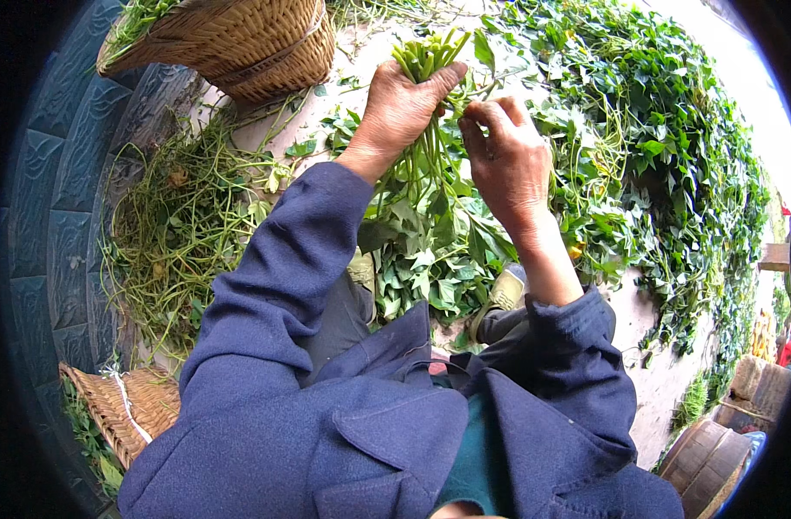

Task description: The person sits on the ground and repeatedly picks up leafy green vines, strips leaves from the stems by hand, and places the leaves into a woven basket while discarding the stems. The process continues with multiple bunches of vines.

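My left hand (395, 107) is closed around a bunch of cut green stems (428, 57). The stem ends stick up above the thumb, and the leafy tails hang down below the fist. Just to the right, my right hand (509, 156) has its fingers curled in, close to the bunch. Whether a thin stem is pinched in its fingertips is hidden. Under both hands lies a heap of loose leaves (428, 272) on the ground, between my two shoes (507, 290).
A large pile of leafy vines (668, 143), looking like sweet potato, spreads along the right. Bare, tangled stems (181, 240) lie at left. Woven baskets stand at upper left (272, 45) and lower left (149, 396), beside a tiled wall (71, 227). A wooden tub (704, 464) is at lower right.
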`<state>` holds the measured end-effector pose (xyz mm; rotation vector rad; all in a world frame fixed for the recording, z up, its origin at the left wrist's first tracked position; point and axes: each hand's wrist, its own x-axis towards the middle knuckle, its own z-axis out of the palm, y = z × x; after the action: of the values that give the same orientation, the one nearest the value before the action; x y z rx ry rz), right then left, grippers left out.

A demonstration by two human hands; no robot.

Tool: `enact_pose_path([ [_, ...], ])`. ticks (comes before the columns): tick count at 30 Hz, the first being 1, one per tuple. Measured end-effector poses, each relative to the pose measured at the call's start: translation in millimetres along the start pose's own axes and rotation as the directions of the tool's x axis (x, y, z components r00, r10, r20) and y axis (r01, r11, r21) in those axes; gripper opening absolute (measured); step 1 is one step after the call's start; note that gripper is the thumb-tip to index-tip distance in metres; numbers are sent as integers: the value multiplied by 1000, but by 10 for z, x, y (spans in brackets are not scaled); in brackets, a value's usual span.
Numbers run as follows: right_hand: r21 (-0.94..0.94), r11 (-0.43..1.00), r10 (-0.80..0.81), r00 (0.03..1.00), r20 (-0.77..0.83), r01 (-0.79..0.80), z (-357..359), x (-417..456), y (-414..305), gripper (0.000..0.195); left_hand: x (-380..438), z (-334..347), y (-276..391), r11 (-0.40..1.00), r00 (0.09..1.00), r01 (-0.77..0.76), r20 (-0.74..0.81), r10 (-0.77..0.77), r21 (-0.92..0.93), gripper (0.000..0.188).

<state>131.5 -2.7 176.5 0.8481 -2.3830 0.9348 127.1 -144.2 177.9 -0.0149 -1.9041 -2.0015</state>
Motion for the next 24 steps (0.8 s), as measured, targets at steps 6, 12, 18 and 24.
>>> enact_pose_path([
  [6, 747, 315, 517, 766, 382, -585, -64, 50, 75, 18, -40, 65, -47, 985, 989, -144, 23, 143, 95, 16],
  [12, 876, 246, 586, 783, 206, -414, -402, 157, 302, 20, 12, -93, 68, 994, 999, 31, -45, -26, 108, 19],
  [18, 479, 872, 142, 989, -47, -102, -91, 73, 138, 29, -14, 40, 7, 996, 1000, -15, 27, 13, 93, 21],
  [24, 52, 997, -61, 997, -41, 63, -38, 18, 104, 24, -10, 80, -47, 997, 999, -28, 30, 26, 77, 18],
])
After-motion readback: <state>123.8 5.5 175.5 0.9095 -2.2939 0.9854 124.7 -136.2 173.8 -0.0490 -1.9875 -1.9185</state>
